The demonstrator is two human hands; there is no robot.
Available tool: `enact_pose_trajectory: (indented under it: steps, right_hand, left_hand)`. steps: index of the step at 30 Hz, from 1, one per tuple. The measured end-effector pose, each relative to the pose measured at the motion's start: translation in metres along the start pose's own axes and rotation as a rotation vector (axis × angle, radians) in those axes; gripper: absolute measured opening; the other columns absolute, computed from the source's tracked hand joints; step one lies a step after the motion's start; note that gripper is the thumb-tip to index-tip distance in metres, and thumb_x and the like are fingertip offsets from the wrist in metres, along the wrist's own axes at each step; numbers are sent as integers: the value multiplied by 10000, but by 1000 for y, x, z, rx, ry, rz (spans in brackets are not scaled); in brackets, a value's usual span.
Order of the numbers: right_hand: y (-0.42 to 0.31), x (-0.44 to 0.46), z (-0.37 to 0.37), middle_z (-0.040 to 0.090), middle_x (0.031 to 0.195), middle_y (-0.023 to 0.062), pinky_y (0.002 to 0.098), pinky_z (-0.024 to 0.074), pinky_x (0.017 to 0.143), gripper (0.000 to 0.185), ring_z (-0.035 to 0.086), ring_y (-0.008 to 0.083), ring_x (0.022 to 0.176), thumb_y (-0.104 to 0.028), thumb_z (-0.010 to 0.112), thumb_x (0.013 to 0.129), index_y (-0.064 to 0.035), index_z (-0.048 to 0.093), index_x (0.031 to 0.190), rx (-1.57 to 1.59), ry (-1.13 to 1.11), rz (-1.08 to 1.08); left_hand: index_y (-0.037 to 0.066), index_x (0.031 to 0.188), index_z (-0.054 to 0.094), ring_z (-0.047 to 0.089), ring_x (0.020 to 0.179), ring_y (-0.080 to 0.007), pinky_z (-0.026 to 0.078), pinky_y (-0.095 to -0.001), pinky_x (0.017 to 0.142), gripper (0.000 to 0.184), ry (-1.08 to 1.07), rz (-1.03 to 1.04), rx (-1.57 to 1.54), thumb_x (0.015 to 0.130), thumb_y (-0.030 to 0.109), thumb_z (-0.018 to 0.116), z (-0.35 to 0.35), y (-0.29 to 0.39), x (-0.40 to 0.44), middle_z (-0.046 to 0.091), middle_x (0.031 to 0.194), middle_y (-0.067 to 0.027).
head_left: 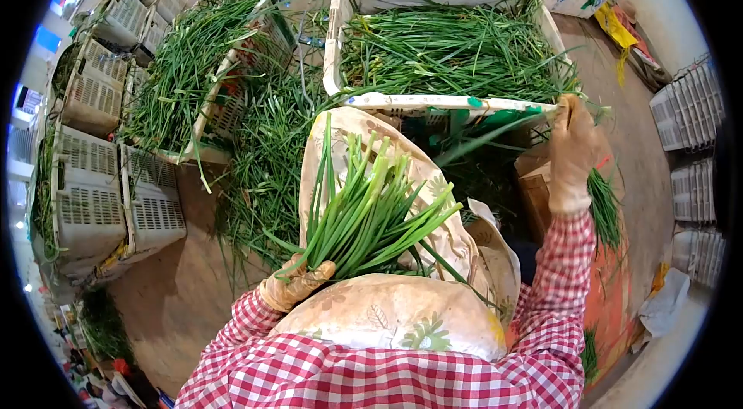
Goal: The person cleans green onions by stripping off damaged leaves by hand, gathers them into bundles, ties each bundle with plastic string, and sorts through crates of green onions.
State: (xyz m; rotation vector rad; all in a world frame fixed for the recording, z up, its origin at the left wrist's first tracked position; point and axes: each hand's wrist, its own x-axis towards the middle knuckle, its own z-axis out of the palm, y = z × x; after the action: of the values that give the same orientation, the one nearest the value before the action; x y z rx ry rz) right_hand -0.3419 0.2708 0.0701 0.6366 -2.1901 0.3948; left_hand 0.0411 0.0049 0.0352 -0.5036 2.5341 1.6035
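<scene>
My gloved left hand (298, 283) is closed around the lower part of a bunch of garlic chives (368, 212). The bunch fans up and to the right over my stained, leaf-patterned apron (395, 312), its pale ends pointing away from me. My gloved right hand (573, 150) is at the near right corner of the white crate (371, 101), fingertips pinched together. A blurred green leaf (495, 136) trails leftward from those fingertips. Loose green leaves (449, 53) fill that crate.
Left of the crate stands another crate (220, 95) heaped with leaves. Loose leaves (271, 146) cover the floor between. Stacked crates (89, 177) line the left side. At right are a small chive bundle (604, 208), a cardboard box (534, 184) and more stacked crates (689, 111).
</scene>
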Motion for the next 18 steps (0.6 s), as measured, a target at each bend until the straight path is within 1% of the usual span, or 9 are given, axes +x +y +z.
enact_pose_trajectory:
  steps: [2,3,5,6,8,10,11,12,18]
  right_hand:
    - [5,-11,11,626,727,138,394,482,519,278,631,249,616,-253,560,931,-66,573,1136,-20,-286,279]
    - [-6,-9,9,648,767,130,382,496,554,347,644,247,662,-303,571,921,-66,560,1175,125,-433,198]
    - [-60,6,-8,684,842,109,366,513,637,424,655,239,745,-377,585,906,-60,571,1188,739,-850,263]
    - [-87,16,-20,697,877,96,360,517,685,434,654,233,781,-402,588,901,-55,594,1162,1219,-1095,414]
    - [-112,6,-20,707,896,69,350,500,736,385,643,205,813,-407,594,898,-46,663,1012,1367,-1204,212]
    - [-125,-3,-16,695,857,46,340,487,723,325,625,178,807,-352,615,894,-35,687,877,1419,-1209,360]
    - [-126,-1,-21,656,767,37,299,468,659,234,583,142,724,-251,626,890,-24,681,872,1134,-886,110]
    - [-124,-1,-22,656,767,37,299,468,659,234,583,142,724,-251,626,890,-24,681,872,1134,-888,112]
    - [-64,8,-23,616,713,37,271,444,588,117,563,143,657,-161,638,869,-56,660,822,826,-264,404]
  left_hand:
    - [38,1144,551,509,847,-128,445,-277,757,253,15,-78,-109,935,182,560,2,-13,5,566,969,-23]
    - [57,1212,534,557,855,-163,471,-273,726,315,143,427,594,906,114,581,2,-46,7,561,1079,-64]
    - [76,1281,516,605,862,-199,498,-269,694,415,259,939,1287,876,47,602,4,-56,8,556,1189,-105]
    - [77,1285,513,599,879,-197,491,-273,713,414,226,937,1224,880,62,599,4,-56,9,554,1196,-104]
    - [79,1293,508,587,913,-194,476,-280,750,414,22,604,705,889,93,595,5,-55,9,550,1210,-103]
    - [82,1301,502,575,947,-190,461,-287,788,416,-95,0,-72,897,124,590,8,-44,9,546,1223,-101]
    - [83,1305,499,569,963,-188,454,-290,806,418,-98,-61,-135,901,139,588,8,-45,9,544,1230,-100]
    - [84,1310,496,563,980,-187,447,-294,825,420,-108,-85,-159,905,154,585,9,-45,7,542,1237,-99]
    - [91,1334,479,527,1081,-176,403,-314,937,443,-71,-204,-299,930,247,571,16,-67,6,529,1279,-95]
